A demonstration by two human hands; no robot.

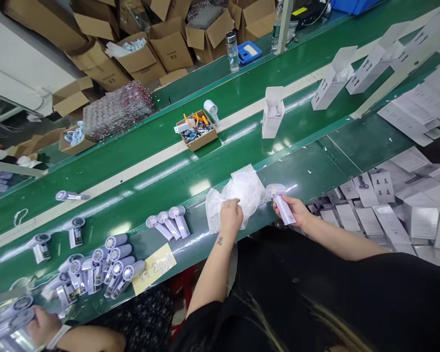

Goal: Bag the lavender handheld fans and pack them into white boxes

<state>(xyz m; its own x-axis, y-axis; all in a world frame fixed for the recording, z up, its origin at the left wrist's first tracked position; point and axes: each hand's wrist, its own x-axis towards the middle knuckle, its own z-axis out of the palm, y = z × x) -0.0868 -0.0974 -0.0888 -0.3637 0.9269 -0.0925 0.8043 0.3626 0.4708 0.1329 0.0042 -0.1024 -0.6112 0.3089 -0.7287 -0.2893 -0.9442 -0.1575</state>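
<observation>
My right hand (pixel 296 211) grips a lavender handheld fan (pixel 282 204) by its handle, with the round fan head up and to the left. My left hand (pixel 231 215) is on a pile of thin white plastic bags (pixel 246 189), its fingers curled into the film; the fingertips are partly hidden. Left of the bags, three lavender fans (pixel 168 222) lie side by side on the bench. Beyond them is a larger heap of similar fans (pixel 98 266), some with their handles opened, beside a yellow paper with handwriting (pixel 154 268).
A co-worker's hand (pixel 44 326) holds fans at the lower left. Across the green conveyor (pixel 161 171) stand a small carton of parts (pixel 201 138), an upright fan (pixel 211 111) and several open white boxes (pixel 272 120). White boxes (pixel 391 220) are heaped at right; brown cartons (pixel 172 46) stand behind.
</observation>
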